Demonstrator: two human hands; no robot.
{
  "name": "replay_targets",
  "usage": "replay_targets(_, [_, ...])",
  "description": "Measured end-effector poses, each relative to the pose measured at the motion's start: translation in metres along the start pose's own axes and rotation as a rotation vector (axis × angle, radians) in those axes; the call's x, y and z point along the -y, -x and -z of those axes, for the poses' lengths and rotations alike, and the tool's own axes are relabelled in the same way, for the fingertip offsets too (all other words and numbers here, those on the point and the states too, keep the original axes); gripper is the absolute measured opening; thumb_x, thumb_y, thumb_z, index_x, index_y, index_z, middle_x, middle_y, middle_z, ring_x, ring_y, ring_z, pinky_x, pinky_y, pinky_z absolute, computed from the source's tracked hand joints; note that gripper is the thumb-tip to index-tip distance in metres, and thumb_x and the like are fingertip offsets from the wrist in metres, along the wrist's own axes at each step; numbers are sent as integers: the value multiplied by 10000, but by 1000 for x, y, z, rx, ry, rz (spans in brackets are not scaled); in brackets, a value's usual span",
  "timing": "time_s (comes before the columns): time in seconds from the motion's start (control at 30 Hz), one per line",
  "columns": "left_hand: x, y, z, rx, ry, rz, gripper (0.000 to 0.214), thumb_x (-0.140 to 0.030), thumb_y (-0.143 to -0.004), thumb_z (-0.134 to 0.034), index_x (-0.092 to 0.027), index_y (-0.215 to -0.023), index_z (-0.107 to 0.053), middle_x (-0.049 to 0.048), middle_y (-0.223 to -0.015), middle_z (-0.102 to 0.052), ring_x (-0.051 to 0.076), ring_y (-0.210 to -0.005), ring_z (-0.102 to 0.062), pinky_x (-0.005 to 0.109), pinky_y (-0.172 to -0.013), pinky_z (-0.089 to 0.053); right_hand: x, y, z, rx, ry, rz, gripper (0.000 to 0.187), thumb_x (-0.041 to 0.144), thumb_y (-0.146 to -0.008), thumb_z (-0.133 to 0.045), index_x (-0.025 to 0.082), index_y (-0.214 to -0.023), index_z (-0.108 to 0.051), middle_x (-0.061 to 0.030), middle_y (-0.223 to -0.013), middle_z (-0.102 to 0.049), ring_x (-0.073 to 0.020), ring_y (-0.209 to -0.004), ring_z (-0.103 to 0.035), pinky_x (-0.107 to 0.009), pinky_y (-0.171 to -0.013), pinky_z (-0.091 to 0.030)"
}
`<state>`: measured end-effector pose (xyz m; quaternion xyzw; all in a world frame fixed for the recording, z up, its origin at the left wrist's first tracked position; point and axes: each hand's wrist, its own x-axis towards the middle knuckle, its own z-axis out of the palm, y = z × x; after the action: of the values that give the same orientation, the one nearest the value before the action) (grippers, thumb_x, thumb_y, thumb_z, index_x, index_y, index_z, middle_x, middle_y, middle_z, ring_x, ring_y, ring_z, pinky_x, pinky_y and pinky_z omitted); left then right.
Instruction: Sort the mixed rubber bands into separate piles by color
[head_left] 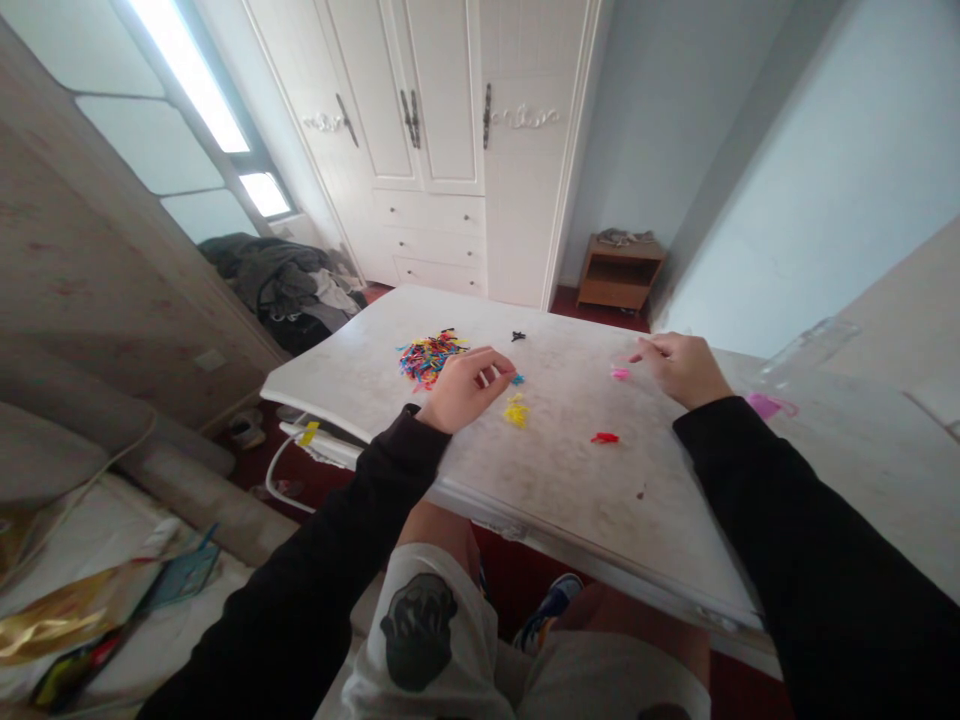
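My left hand (471, 387) hovers over the table between a mixed heap and a small blue pile. Its fingers are bent, with the tips drawn together beside the small blue pieces (518, 379); whatever they pinch is too small to tell. Part of the heap of small multicoloured pieces (429, 357) sits behind that hand. My right hand (681, 368) is closed in a pinch just above and right of a few pink pieces (619, 374), its grip's contents unclear. Separate little piles of yellow pieces (516, 411), red pieces (604, 438) and black pieces (517, 336) lie on the tabletop.
The white table (555, 480) has its near edge at my knees. Right of my right hand are a pink item (771, 405) and a clear plastic container (806, 352). A white wardrobe (442, 150) and a small wooden cabinet (621, 272) stand beyond. Dark clothes (277, 285) are heaped left.
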<state>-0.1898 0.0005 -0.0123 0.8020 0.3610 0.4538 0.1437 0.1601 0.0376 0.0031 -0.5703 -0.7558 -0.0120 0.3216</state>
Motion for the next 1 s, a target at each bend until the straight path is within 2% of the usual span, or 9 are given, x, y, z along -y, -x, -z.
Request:
replay_targets(0.07, [0, 0, 0, -3, -1, 0, 143, -252, -925, -641, -171, -843, -725, 20, -771, -700, 90, -606, -599, 196, -559, -487, -5, 0, -3, 29, -5, -37, 435, 409, -937, -508, 200, -682, -791, -104, -733, -781, -265, -743, -723, -374, -718, -516])
replay_targets(0.17, [0, 0, 0, -32, -2, 8, 119, -236, -900, -638, -173, -830, -710, 14, -755, -694, 91, -595, -595, 195, -547, -479, -3, 1, -6, 52, -38, -18, 447, 416, -931, -500, 191, -671, -785, -109, -741, -785, -258, -743, -730, -360, -709, -503])
replay_targets(0.3, [6, -1, 0, -116, -33, 95, 81, -212, -855, -632, -179, -810, -691, -3, -708, -681, 101, -573, -599, 211, -541, -474, 0, 1, -8, 50, -28, -7, 444, 417, -927, -495, 189, -684, -788, -115, -765, -790, -258, -741, -727, -360, -699, -495])
replay_targets(0.5, [24, -4, 5, -351, 71, 292, 106, -252, -905, -563, -197, -835, -619, -17, -670, -638, 121, -551, -622, 234, -520, -481, -8, 1, -10, 77, 3, 0, 467, 435, -934, -475, 182, -690, -782, -130, -783, -792, -258, -753, -714, -358, -695, -474])
replay_targets(0.6, [31, -5, 9, -492, 138, 317, 102, -195, -922, -479, -215, -889, -573, -16, -707, -628, 117, -556, -611, 239, -533, -484, -10, 1, -12, 86, 6, 1, 458, 424, -934, -476, 180, -695, -781, -126, -789, -791, -250, -753, -707, -355, -699, -470])
replay_targets(0.7, [36, -6, 12, -551, 163, 336, 156, -115, -857, -447, -224, -904, -548, -18, -722, -623, 120, -582, -609, 248, -569, -487, -10, 1, -12, 98, 18, -10, 439, 412, -932, -486, 182, -702, -781, -120, -798, -788, -248, -757, -701, -353, -703, -470])
replay_targets(0.87, [38, -7, 17, -581, 113, 406, 284, -28, -681, -449, -213, -871, -552, -14, -732, -636, 139, -662, -628, 269, -666, -500, -10, 0, -10, 90, 20, -16, 413, 391, -937, -496, 196, -705, -776, -122, -850, -792, -267, -819, -713, -364, -748, -479])
replay_targets(1.0, [34, -6, 19, -423, -37, 497, 269, -12, -638, -483, -205, -805, -566, -8, -752, -661, 158, -686, -620, 281, -663, -473, -9, 1, -10, 83, 6, -9, 405, 387, -937, -497, 203, -690, -760, -124, -858, -785, -281, -829, -710, -379, -759, -474])
